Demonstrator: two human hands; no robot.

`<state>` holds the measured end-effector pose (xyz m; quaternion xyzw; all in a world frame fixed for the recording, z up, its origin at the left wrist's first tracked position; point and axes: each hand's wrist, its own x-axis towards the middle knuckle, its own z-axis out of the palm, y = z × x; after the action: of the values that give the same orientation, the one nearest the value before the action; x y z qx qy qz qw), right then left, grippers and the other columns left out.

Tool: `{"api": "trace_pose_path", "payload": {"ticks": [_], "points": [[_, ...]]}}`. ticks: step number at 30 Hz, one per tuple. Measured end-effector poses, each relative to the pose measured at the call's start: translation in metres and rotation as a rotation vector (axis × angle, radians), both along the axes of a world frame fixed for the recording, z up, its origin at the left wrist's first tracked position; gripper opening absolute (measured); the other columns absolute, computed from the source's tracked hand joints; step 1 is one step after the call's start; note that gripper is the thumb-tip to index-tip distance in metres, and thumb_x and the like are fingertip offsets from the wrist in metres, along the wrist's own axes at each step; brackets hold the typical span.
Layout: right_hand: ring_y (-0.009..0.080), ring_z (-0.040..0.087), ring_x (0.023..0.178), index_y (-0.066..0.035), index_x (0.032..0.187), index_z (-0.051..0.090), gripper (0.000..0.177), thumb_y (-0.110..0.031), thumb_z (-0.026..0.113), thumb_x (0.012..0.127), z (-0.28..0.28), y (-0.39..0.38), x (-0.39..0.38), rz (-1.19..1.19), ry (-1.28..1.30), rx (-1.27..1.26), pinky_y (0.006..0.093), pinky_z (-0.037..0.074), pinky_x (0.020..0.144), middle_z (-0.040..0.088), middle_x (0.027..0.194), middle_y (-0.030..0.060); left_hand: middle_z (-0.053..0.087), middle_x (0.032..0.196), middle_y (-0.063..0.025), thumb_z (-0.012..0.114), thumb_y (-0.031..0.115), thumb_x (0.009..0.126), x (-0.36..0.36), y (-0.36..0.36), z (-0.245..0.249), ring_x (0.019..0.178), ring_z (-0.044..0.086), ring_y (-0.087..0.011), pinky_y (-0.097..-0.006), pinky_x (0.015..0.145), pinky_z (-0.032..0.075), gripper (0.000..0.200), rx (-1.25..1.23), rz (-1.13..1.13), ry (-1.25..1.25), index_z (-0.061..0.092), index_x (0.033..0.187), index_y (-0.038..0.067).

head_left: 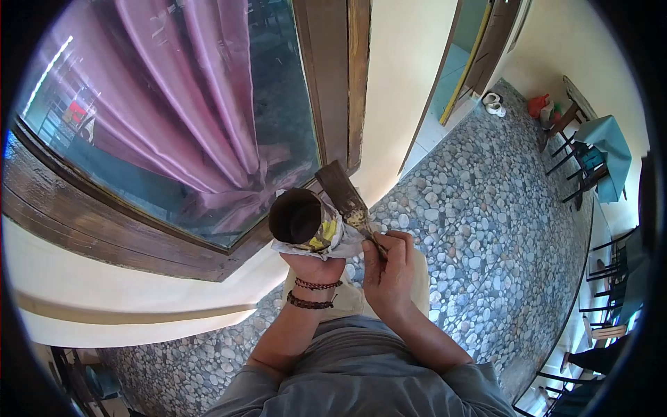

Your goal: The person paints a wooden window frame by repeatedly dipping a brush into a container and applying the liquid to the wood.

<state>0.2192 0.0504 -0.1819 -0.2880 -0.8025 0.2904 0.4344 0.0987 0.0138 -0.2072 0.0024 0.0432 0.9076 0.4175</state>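
My left hand [314, 267] is wrapped round a paint can [326, 226] from below, with a white paper or cloth [347, 243] between palm and can. The can is tipped toward me, so its dark brown inside shows; yellow marks are on its side. In my right hand [390, 274] is a paintbrush [340, 189], gripped by its handle between thumb and fingers. Its wide bristles are coated dark brown and point up and left, close beside the can's rim. Both are held in front of the lower corner of a brown wooden window frame [240, 249].
Behind the window glass hangs a gathered pink curtain [187, 90]. A doorway [445, 76] opens beyond the cream wall [396, 76]. Pebble-patterned floor [486, 208] spreads to the right, with white shoes [493, 104], a red bag [537, 105] and chairs [603, 156] along the far wall.
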Motion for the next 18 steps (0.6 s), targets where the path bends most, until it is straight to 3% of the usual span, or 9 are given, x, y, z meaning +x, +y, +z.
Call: {"api": "trace_pose_path", "payload": {"ticks": [5, 7, 9, 10, 11, 13, 14, 18], "points": [[0.0336, 0.052, 0.079, 0.004, 0.100, 0.047, 0.024, -0.005, 0.061, 0.082, 0.001, 0.013, 0.010, -0.076, 0.011, 0.039, 0.0342, 0.047, 0.062, 0.049, 0.093, 0.0203, 0.059, 0.113, -0.0033, 0.041, 0.053, 0.085, -0.004, -0.001, 0.004, 0.107, 0.053, -0.0242, -0.0419, 0.095, 0.040, 0.050, -0.072, 0.043, 0.033, 0.057, 0.113, 0.014], [0.0289, 0.054, 0.079, 0.004, 0.100, 0.047, 0.023, -0.007, 0.060, 0.084, 0.004, 0.018, 0.015, -0.089, 0.024, 0.065, 0.0320, 0.047, 0.062, 0.049, 0.094, 0.0202, 0.059, 0.114, -0.0033, 0.041, 0.053, 0.085, -0.006, -0.001, 0.004, 0.107, 0.053, -0.0243, -0.0420, 0.095, 0.040, 0.050, -0.057, 0.037, 0.041, 0.057, 0.113, 0.014], [0.0210, 0.055, 0.075, 0.004, 0.100, 0.047, 0.023, -0.011, 0.058, 0.087, 0.008, 0.019, 0.020, -0.043, 0.163, -0.211, 0.0295, 0.045, 0.062, 0.049, 0.096, 0.0191, 0.058, 0.114, -0.0038, 0.041, 0.052, 0.085, -0.007, -0.002, 0.002, 0.107, 0.053, -0.0246, -0.0427, 0.096, 0.040, 0.049, -0.090, 0.030, 0.008, 0.057, 0.113, 0.014], [0.0048, 0.041, 0.064, 0.002, 0.101, 0.046, 0.015, -0.011, 0.050, 0.092, 0.004, 0.024, 0.019, -0.028, 0.203, -0.090, 0.0192, 0.037, 0.053, 0.046, 0.085, 0.0048, 0.058, 0.114, -0.0038, 0.041, 0.052, 0.085, -0.007, -0.003, -0.001, 0.107, 0.053, -0.0246, -0.0427, 0.096, 0.040, 0.049, -0.089, 0.029, 0.008, 0.057, 0.113, 0.014], [0.0048, 0.041, 0.064, 0.002, 0.101, 0.046, 0.015, -0.011, 0.050, 0.092, 0.008, 0.024, 0.022, -0.028, 0.203, -0.088, 0.0192, 0.037, 0.053, 0.046, 0.085, 0.0048, 0.058, 0.114, -0.0045, 0.041, 0.052, 0.085, -0.008, -0.004, -0.003, 0.107, 0.053, -0.0252, -0.0432, 0.095, 0.040, 0.051, -0.093, 0.023, 0.004, 0.056, 0.113, 0.014], [0.0024, 0.035, 0.054, 0.000, 0.100, 0.047, 0.018, -0.017, 0.047, 0.094, 0.019, 0.024, 0.028, 0.077, 0.236, -0.548, 0.0166, 0.029, 0.046, 0.046, 0.074, 0.0007, 0.058, 0.114, -0.0052, 0.040, 0.053, 0.085, -0.008, -0.003, -0.004, 0.106, 0.054, -0.0258, -0.0437, 0.095, 0.041, 0.052, -0.094, 0.018, 0.000, 0.056, 0.114, 0.013], [0.0010, 0.031, 0.050, -0.001, 0.098, 0.048, 0.024, -0.025, 0.043, 0.096, 0.018, 0.025, 0.027, 0.088, 0.270, -0.547, 0.0169, 0.024, 0.042, 0.044, 0.066, -0.0025, 0.057, 0.115, -0.0092, 0.041, 0.056, 0.084, -0.007, -0.004, -0.004, 0.108, 0.053, -0.0274, -0.0431, 0.095, 0.041, 0.056, -0.088, -0.009, 0.025, 0.055, 0.115, 0.011], [0.0024, 0.032, 0.050, 0.000, 0.096, 0.050, 0.028, -0.027, 0.041, 0.096, 0.034, 0.026, 0.034, 0.152, 0.348, -0.805, 0.0179, 0.024, 0.041, 0.045, 0.068, -0.0006, 0.054, 0.116, -0.0171, 0.042, 0.059, 0.083, -0.005, -0.005, 0.005, 0.106, 0.052, -0.0314, -0.0428, 0.091, 0.043, 0.064, -0.022, -0.079, 0.104, 0.052, 0.117, 0.005]]}}
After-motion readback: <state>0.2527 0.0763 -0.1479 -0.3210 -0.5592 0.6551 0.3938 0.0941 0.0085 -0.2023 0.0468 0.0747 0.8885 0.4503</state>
